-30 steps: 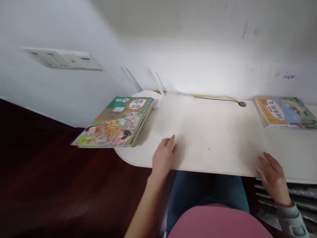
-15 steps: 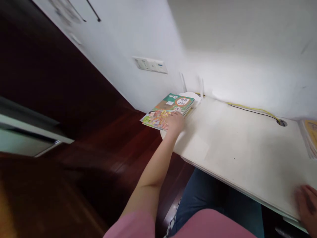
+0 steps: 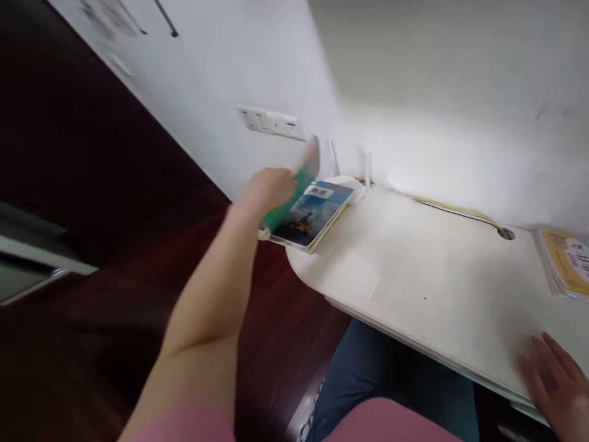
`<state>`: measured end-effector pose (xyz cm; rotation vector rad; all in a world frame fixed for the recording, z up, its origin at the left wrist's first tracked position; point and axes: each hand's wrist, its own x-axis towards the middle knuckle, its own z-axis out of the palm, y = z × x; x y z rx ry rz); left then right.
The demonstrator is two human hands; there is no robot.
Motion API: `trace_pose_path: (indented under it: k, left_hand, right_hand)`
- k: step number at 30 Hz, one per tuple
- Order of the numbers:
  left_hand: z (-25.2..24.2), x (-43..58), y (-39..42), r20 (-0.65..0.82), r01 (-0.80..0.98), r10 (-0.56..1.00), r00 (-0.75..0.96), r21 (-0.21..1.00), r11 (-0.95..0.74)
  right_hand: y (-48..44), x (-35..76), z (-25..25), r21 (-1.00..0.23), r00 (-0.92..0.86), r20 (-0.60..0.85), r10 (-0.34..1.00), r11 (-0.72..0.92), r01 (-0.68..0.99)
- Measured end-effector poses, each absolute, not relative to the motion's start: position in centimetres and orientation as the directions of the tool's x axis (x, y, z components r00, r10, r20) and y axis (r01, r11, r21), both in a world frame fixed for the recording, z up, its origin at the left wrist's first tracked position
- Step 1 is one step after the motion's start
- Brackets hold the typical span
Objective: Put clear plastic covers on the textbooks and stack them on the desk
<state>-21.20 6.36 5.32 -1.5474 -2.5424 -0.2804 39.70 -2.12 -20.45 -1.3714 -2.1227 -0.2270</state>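
Briefly, head view: looking down along a bench (image 3: pixel 414 294) that runs toward 2 o'clock.
Left hand (image 3: pixel 269 190): closed on the edge of a green-edged book (image 3: pixel 294 199), at the bench's near-left end; grip blurred.
Held book: tilted up, long axis from 7 to 1 o'clock, cover unreadable.
Key relation: from the left hand, a blue-covered book (image 3: pixel 315 215) lies toward 4 o'clock, just beside the held book's lower end; the left hand is far nearer to both books.
Right hand (image 3: pixel 554 383): open, fingers spread, at the bench's front edge near 4 o'clock in the frame, gripping nothing.
Other items: yellow-covered books (image 3: pixel 564 264) at 3 o'clock, well apart from the left hand; white router (image 3: pixel 343 182), partly hidden behind the blue-covered book; yellow-and-black cable (image 3: pixel 460 212) along the wall; wall socket panel (image 3: pixel 271 123) above; wood floor (image 3: pixel 115 202) to the left.
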Motion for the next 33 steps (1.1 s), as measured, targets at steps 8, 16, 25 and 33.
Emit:
trace_pose_path:
  k: [8,16,25,33]
  left_hand:
    - [6.7,-13.0,2.8,0.666,0.659,0.687,-0.29,0.66,-0.361]
    - [-6.2,-2.2,7.5,0.081,-0.215,0.997,-0.008,0.973,-0.081]
    - [-13.4,-3.1,5.7,-0.233,-0.049,0.971,-0.047,0.972,0.23]
    - [-14.3,-2.0,4.1,0.122,0.843,0.983,0.139,0.505,-0.182]
  right_hand:
    - [-2.3,37.4,-18.1,-0.05,-0.365,0.413,0.834,0.421,0.906]
    - [-2.5,36.4,-17.0,-0.045,-0.36,0.377,0.853,0.405,0.913]
    - [-2.5,36.3,-16.6,-0.063,-0.349,0.358,0.866,0.396,0.916]
    - [-2.6,36.1,-16.4,-0.034,-0.357,0.351,0.865,0.393,0.919]
